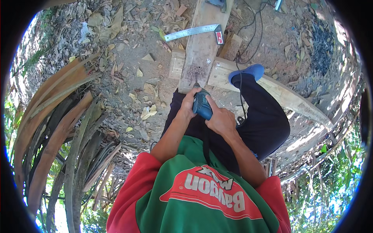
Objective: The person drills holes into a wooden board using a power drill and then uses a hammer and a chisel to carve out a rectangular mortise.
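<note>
My left hand [189, 101] grips the front body of a teal power drill [201, 105]. My right hand [220, 119] is closed on the rear of the drill. Its bit meets the near end of a long, pale wooden plank [199, 54], on a darkened, scuffed patch with shavings. A metal try square [192, 32] with a red-marked handle lies across the plank farther up, and a dark metal tool [213, 3] sits at the plank's far end.
A second beam [295, 100] runs crosswise beneath the plank, near my blue clog [250, 72]. A black cord [260, 29] trails over the dirt on the right. Loose boards and strips [50, 143] are piled at left, among dry leaves.
</note>
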The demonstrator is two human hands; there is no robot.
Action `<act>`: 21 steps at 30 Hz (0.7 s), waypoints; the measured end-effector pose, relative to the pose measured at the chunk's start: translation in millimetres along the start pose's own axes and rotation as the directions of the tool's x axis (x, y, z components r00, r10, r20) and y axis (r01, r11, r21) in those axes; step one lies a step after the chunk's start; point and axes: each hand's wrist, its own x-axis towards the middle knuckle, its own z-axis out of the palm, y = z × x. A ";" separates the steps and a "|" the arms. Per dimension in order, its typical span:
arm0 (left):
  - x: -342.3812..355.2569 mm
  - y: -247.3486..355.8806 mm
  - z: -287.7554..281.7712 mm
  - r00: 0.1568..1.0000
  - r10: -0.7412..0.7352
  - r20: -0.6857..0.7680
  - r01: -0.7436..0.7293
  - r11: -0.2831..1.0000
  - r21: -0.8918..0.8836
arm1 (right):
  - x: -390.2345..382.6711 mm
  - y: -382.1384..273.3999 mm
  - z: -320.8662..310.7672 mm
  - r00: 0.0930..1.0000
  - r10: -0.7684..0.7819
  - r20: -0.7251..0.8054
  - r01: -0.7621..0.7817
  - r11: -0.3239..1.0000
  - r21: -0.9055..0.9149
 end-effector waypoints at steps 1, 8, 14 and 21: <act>-4.0 -2.4 1.1 1.000 0.004 0.001 -0.004 1.000 -0.008 | -2.7 1.6 1.5 1.000 -0.020 -0.021 0.019 1.000 -0.014; -4.9 -0.5 1.8 0.999 0.040 0.003 -0.039 0.998 -0.049 | 6.5 7.3 5.3 0.993 -0.088 -0.080 0.087 0.996 -0.016; -3.2 -5.2 -4.0 0.999 0.048 -0.006 -0.048 0.999 -0.024 | -1.7 3.9 3.3 0.994 -0.088 -0.066 0.086 0.996 -0.030; -57.6 -16.7 30.8 0.991 0.102 -0.083 -0.096 0.993 0.071 | -50.4 2.9 -4.6 0.992 -0.064 -0.107 0.077 0.989 0.126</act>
